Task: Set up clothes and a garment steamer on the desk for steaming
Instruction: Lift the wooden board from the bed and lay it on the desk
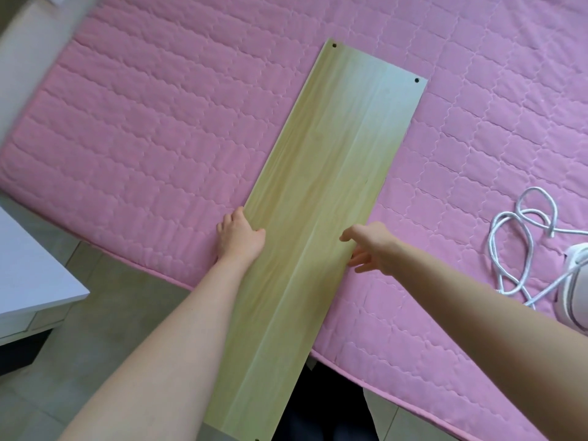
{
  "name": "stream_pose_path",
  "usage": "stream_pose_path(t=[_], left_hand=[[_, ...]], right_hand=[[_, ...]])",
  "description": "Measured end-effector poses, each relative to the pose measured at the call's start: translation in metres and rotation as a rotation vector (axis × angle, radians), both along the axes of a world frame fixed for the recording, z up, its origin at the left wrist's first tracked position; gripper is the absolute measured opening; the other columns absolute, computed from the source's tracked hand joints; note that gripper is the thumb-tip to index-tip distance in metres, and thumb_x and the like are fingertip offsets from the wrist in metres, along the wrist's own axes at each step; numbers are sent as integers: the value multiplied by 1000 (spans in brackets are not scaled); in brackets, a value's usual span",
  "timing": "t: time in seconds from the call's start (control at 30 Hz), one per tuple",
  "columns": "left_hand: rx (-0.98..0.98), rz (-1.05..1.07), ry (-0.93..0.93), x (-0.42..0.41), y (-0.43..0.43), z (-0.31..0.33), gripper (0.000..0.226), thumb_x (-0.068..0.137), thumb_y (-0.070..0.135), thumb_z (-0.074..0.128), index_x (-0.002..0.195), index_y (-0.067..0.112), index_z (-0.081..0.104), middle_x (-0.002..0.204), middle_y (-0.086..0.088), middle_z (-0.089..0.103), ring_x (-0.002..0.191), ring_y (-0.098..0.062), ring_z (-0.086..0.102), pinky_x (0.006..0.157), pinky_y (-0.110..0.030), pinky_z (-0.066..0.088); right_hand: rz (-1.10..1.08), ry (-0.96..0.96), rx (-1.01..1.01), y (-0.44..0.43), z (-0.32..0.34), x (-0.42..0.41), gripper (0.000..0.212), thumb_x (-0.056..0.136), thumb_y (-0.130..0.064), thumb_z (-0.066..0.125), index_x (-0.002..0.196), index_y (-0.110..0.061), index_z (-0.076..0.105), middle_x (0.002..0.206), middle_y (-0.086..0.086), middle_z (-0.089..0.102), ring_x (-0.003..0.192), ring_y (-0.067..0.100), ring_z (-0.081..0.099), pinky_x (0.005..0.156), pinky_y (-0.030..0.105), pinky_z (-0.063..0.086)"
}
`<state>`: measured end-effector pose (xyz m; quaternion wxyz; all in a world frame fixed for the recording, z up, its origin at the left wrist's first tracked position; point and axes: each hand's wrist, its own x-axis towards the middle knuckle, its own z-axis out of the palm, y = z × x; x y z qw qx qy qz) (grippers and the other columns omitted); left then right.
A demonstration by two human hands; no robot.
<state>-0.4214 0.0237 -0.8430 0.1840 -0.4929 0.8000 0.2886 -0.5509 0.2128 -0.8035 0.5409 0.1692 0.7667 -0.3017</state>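
A long pale wooden board (321,173) with small holes at its corners lies lengthwise on a pink quilted bed (152,128), its near end sticking out over the bed's edge. My left hand (239,237) grips the board's left edge, thumb on top and fingers under it. My right hand (370,248) holds the right edge, thumb over the top and fingers spread below the edge. A white garment steamer (572,288) sits at the right edge of the view on the bed, partly cut off, with its white cord (521,230) coiled loosely beside it.
A white table corner (35,281) stands at the lower left over a tiled floor (105,313). A pale wall or bed frame runs along the upper left. Dark clothing on my legs shows below the board.
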Motion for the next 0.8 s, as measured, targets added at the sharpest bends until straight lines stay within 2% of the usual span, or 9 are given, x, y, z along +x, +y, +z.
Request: stream_pose_path(t=[0.07,0.2,0.27,0.33,0.4,0.47,0.53,0.67,0.8], left_hand=[[40,93,28,6,-5,0,61,82,18,60,139,10,41,138,-16,47,128,-34,40,108,-38,30],[105,293,109,28,-12,11,47,78,4,59,125,11,59,120,-9,65,113,-27,58,95,-30,43],[53,323,157,38,-5,20,42,77,2,59,119,10,63,113,-8,68,108,-27,60,91,-30,44],[-44,309,240,45,9,28,39,75,1,58,112,11,64,106,-9,69,105,-31,59,91,-35,47],[-116,317,314,51,23,38,37,74,0,57,108,13,65,103,-9,68,103,-32,58,91,-40,47],[-135,348,374,54,35,51,37,74,0,56,105,18,65,100,-5,68,101,-30,59,89,-44,48],[-138,372,437,55,47,67,36,76,0,57,105,20,65,99,-3,69,99,-28,60,88,-45,49],[-133,398,498,56,77,98,31,81,2,63,107,18,64,103,-1,67,100,-24,59,88,-40,49],[-204,316,512,53,110,125,29,79,1,62,105,13,65,99,-3,66,98,-24,54,85,-30,39]], right_hand=[[-45,-20,-16,0,2,11,33,81,-16,59,107,-1,45,98,12,50,71,31,71,74,40,56],[37,-27,12,9,4,34,26,82,-17,60,103,-5,50,101,12,53,80,26,70,81,39,54],[113,-51,7,11,9,40,23,85,-18,59,102,-5,51,96,10,52,81,25,66,79,35,52],[221,-44,-6,9,20,48,12,86,-16,55,91,-7,51,88,9,51,80,25,58,78,35,51],[392,28,-30,3,34,57,16,87,-16,52,98,-6,55,94,13,56,90,27,57,90,42,51],[624,160,-67,-6,55,66,41,89,-17,49,128,-3,46,120,16,58,112,30,55,97,37,46],[796,329,-169,-11,75,70,55,92,-16,47,143,-5,31,134,14,51,121,27,50,95,32,41],[1023,721,-333,-12,101,65,58,90,-6,46,145,-5,27,147,13,35,129,31,40,100,36,37],[1358,1182,-393,-13,109,51,63,78,4,47,140,0,38,148,19,36,138,44,27,110,48,32]])
